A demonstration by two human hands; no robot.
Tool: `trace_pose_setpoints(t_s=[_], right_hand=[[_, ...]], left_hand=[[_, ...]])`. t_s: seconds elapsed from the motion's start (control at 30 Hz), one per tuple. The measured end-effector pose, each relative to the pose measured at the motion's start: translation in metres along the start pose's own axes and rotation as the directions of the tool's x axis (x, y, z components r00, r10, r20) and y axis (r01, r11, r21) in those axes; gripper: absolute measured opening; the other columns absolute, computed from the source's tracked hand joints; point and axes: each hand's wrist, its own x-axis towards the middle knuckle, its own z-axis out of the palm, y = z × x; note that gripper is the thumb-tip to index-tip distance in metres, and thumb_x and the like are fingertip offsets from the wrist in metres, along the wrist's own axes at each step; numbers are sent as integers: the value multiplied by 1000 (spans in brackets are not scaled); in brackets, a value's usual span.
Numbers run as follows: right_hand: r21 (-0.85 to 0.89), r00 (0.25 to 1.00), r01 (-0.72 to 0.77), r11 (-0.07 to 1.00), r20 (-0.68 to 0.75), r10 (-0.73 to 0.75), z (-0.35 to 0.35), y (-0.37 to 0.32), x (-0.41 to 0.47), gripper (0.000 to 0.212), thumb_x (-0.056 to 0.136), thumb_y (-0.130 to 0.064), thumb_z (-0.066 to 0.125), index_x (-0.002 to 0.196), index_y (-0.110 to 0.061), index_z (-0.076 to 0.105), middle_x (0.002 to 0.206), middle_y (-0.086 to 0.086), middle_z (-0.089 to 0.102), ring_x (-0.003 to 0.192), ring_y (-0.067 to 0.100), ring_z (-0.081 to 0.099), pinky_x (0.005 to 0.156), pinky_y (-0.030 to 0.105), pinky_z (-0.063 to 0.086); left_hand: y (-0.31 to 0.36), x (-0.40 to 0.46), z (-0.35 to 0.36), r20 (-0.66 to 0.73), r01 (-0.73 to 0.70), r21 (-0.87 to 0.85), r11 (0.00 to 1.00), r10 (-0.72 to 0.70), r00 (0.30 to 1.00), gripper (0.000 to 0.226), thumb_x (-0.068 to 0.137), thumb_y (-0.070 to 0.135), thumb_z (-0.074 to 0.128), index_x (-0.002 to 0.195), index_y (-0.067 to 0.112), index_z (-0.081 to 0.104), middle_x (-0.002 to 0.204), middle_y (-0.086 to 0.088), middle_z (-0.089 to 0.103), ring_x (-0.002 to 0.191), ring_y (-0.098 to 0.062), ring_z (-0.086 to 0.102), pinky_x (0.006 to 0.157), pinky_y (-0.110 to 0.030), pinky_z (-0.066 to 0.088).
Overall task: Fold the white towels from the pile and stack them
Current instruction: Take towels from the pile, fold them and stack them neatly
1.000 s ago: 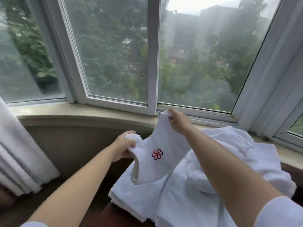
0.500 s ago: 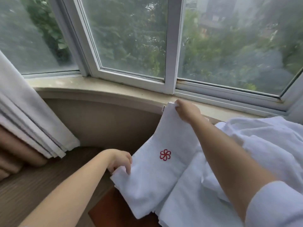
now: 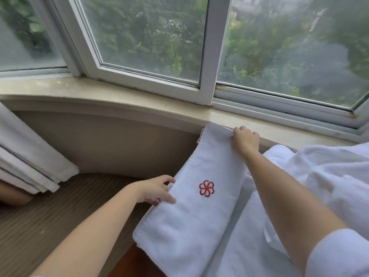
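Hands are sharing one folded towel [image 3: 199,212]: right hand [image 3: 246,139] is pinching its far end by the windowsill [image 3: 123,100], left hand [image 3: 157,189] is lying loosely spread at its near-left edge, long axis running away toward the window, pile [image 3: 319,176] alongside to the right.

The right hand [image 3: 246,141]'s fingers curl out of sight behind the towel [image 3: 199,196]'s far edge.
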Motion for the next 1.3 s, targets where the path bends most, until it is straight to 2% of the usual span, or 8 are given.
trace_pose_setpoints(t_s=[0.23,0.47,0.7,0.8,0.93,1.1,1.2,1.3], right_hand=[[-15,958,-187,982,220,186,34,-9,-10,63,93,-20,43,150,-22,15,151,11,21,139,30,19,115,54,4],[-61,865,-285,956,414,284,38,-12,-58,63,102,-37,23,153,-9,0,160,14,-7,144,34,15,115,44,17],[-71,870,-96,993,478,119,19,-41,-138,50,94,-19,32,143,-14,27,143,18,34,134,34,33,114,46,15],[70,867,-178,982,482,123,16,-55,-176,50,91,-20,39,141,-18,30,140,14,35,135,32,32,114,45,17],[272,837,-413,869,489,245,18,-80,-214,56,89,-11,46,142,-20,29,148,14,16,131,33,41,106,36,36],[361,787,-551,753,526,324,20,-93,-246,71,91,-12,47,151,-24,11,150,20,9,128,38,42,104,40,36],[380,731,-597,707,620,284,22,-105,-266,77,91,-14,47,152,-24,1,151,26,9,131,40,36,104,44,36],[400,824,-543,738,425,376,17,-114,-271,62,90,-8,43,146,-23,20,148,21,14,107,34,57,83,35,45]], left_hand=[[-10,15,-8,-32,16,28,999,-15,999,59,78,10,77,122,32,45,107,-7,68,91,-20,71,67,-28,57],[-24,5,8,-208,-23,-11,1000,20,978,43,83,22,73,119,25,50,104,-2,67,87,-13,68,58,-22,53],[-37,-24,26,-87,-110,-5,994,109,990,67,78,5,69,134,31,43,121,8,59,109,-14,59,92,-36,51],[-49,-35,24,52,-156,-135,978,164,985,75,77,-11,61,136,34,45,125,4,62,112,-17,61,88,-35,54],[-57,-37,30,-120,-216,-223,951,193,974,68,82,-11,60,139,22,42,115,-6,63,100,-23,65,70,-35,57],[-74,-32,41,-318,-294,-186,938,225,921,48,92,10,61,136,19,44,106,-4,62,92,-22,67,68,-33,56],[-77,-29,40,-279,-264,-113,958,225,934,44,91,11,60,133,17,45,105,1,60,93,-19,65,71,-33,56],[-70,-30,36,-265,-256,-153,955,210,941,46,90,2,55,129,23,45,106,-1,61,94,-23,64,84,-43,55]])
